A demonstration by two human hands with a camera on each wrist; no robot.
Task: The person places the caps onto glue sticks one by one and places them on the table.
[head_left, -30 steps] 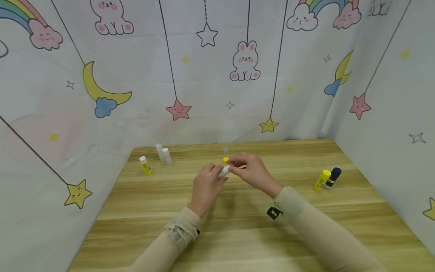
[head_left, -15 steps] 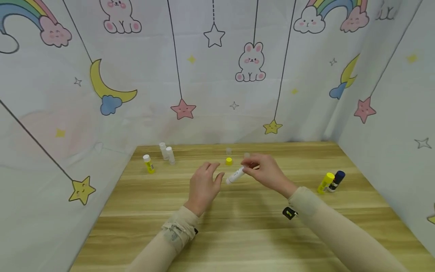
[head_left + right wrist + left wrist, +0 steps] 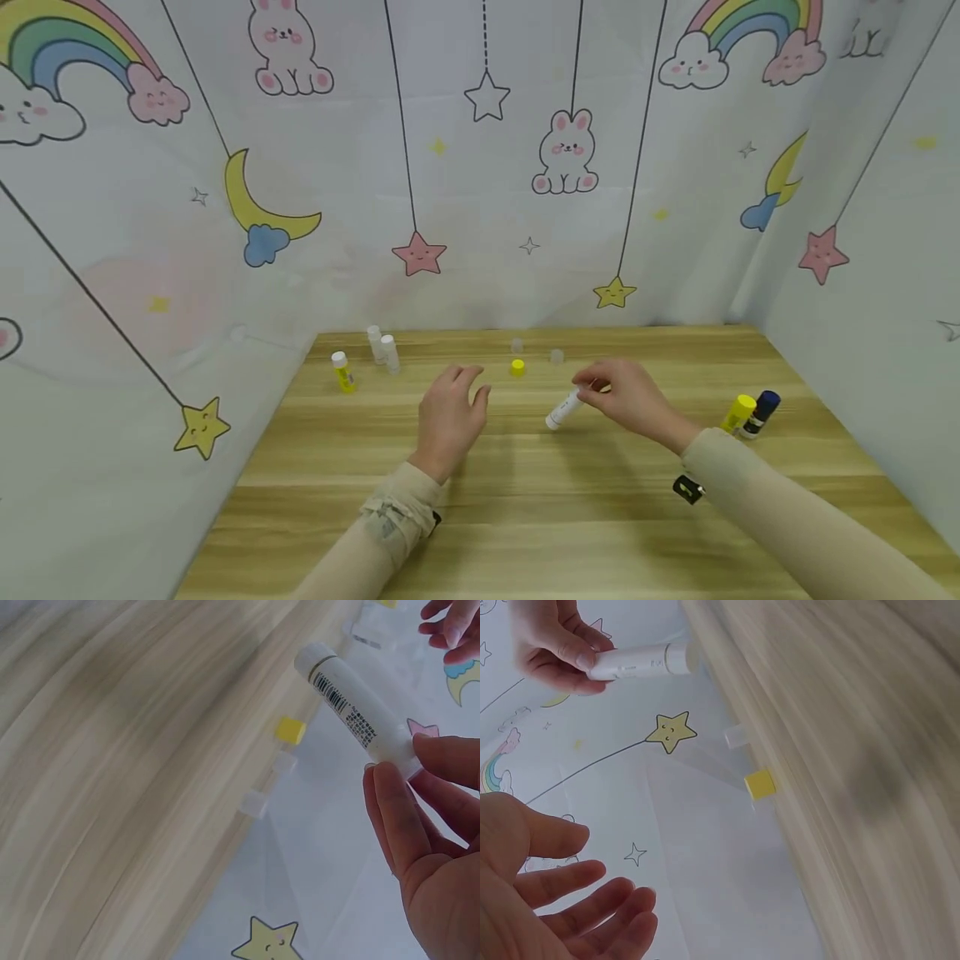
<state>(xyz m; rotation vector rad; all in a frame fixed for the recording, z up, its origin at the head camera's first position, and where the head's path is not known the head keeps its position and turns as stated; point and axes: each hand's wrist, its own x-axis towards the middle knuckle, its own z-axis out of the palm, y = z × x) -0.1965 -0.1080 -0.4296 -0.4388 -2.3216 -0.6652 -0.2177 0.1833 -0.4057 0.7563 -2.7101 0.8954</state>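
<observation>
My right hand (image 3: 630, 400) pinches one end of a white glue stick (image 3: 565, 410) between thumb and fingers, right of the table's middle. The stick slants, its far end pointing down and to the left. In the right wrist view a barcode and small print show along its side. My left hand (image 3: 450, 421) hovers over the table with fingers loosely spread and nothing in them. A yellow cap (image 3: 517, 367) stands on the table beyond the hands, close to two translucent caps, one behind it (image 3: 517, 345) and one to its right (image 3: 557, 357).
At the back left stand a yellow glue stick with a white cap (image 3: 343, 372) and two whitish glue sticks (image 3: 390, 354). At the right, partly behind my sleeve, are a yellow glue stick (image 3: 740, 408) and a dark-blue-capped one (image 3: 763, 408). A patterned curtain (image 3: 480, 208) borders the wooden table.
A second ago both hands were together on the white glue stick. My left hand has let go and opened; my right hand has carried the stick off to the right.
</observation>
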